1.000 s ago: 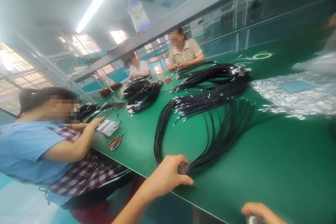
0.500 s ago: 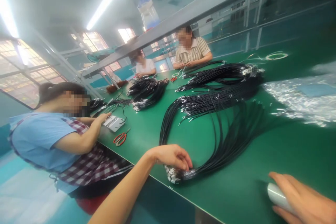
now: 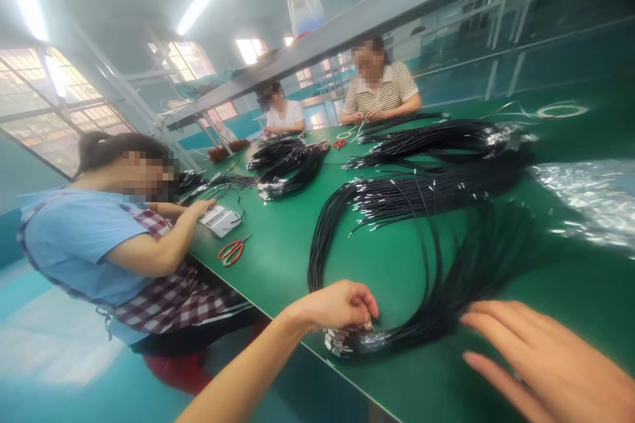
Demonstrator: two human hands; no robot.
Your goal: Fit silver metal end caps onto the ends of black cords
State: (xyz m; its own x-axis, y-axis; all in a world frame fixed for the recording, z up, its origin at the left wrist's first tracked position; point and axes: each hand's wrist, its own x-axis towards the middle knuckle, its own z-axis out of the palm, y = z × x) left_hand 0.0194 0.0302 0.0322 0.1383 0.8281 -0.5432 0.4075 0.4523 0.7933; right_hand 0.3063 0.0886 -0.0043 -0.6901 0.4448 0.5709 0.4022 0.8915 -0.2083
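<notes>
My left hand [image 3: 344, 304] is at the near end of a curved bundle of black cables [image 3: 414, 317], just above its cluster of silver connectors [image 3: 340, 342]. Its fingers are curled and pressed together around a small bright bit I cannot make out. Clear wrapping covers the bundle beside the connectors. My right hand [image 3: 536, 350] is lower right, fingers stretched out and thumb apart, fingertips near the cables. A small greyish patch shows between thumb and palm; what it is cannot be made out. The cables' far right part is blurred.
More black cable bundles [image 3: 441, 139] lie across the green table [image 3: 278, 248]. A clear plastic bag of small shiny pieces [image 3: 590, 205] lies right. Red-handled pliers [image 3: 231, 252] lie near a co-worker [image 3: 94, 231] holding a white card [image 3: 219, 220]. Two other people sit farther back.
My right hand has moved left toward the cables, and the white cylinder that was in it no longer shows. The left hand stays by the connectors. The view has shifted slightly.
</notes>
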